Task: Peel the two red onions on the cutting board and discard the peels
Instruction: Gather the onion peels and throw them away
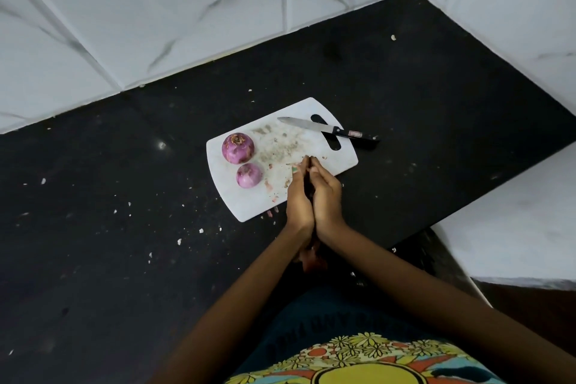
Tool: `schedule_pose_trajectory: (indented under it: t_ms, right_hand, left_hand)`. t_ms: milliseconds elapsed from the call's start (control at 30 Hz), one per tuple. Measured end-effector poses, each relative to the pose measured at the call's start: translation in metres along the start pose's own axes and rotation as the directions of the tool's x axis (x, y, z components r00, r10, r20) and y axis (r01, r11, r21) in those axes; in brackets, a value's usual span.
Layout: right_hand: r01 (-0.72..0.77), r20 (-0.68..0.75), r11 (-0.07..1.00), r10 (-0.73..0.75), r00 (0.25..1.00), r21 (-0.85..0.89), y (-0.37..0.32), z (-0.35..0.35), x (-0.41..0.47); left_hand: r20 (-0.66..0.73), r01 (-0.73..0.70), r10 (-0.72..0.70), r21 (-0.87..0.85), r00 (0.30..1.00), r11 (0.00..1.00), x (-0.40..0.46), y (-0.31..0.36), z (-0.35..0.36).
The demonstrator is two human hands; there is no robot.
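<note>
Head view, both hands' fingers straight, pressed together, empty, 2 onions just left.

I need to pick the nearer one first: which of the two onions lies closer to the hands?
The smaller onion, at the board's near side; the larger onion sits farther back.

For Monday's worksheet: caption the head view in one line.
Two pale purple onions on a white plastic cutting board; left hand and right hand pressed together.

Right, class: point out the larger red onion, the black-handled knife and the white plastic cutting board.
Larger red onion [237, 148]: head view, middle of its peeled purple side.
Black-handled knife [307, 124]: head view, middle of the steel blade.
White plastic cutting board [338, 157]: head view, bare right part.
</note>
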State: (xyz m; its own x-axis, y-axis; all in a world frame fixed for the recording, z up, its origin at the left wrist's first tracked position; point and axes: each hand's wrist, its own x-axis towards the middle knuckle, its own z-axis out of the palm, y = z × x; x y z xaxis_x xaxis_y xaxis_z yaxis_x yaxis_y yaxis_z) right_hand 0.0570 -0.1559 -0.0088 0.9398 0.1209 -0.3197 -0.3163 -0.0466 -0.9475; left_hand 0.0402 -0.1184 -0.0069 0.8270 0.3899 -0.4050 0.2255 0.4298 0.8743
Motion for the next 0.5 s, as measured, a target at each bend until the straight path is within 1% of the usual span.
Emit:
schedule_pose_trajectory:
  t_ms: [33,133,200,267,400,500]
  right_hand:
    - [-0.002,-0.032,1.000,0.003,0.999,0.024,0.000,0.002,0.001]
    - [-0.008,-0.124,0.997,0.018,0.992,0.080,-0.011,0.010,0.000]
    - [-0.003,-0.145,0.995,0.017,0.989,0.098,-0.018,0.014,0.000]
    - [0.031,-0.152,0.993,-0.014,0.988,0.111,-0.028,0.020,-0.002]
    - [0.089,-0.173,0.986,-0.063,0.983,0.144,-0.044,0.030,-0.002]
    - [0.076,-0.197,0.977,-0.036,0.980,0.200,-0.052,0.033,0.000]
  left_hand:
    - [-0.032,0.001,0.000,0.036,0.999,0.999,0.003,-0.001,-0.003]
    - [-0.041,0.006,-0.003,0.081,0.999,0.997,0.004,0.015,-0.003]
    - [-0.066,0.016,-0.013,0.043,0.998,0.999,0.006,0.023,-0.003]
    - [-0.095,0.008,-0.004,0.045,0.995,0.999,0.004,0.033,-0.004]
    - [-0.069,-0.017,0.017,0.006,0.997,1.000,0.008,0.048,-0.005]
    - [-0.054,-0.030,0.028,-0.040,0.998,0.999,0.009,0.058,-0.004]
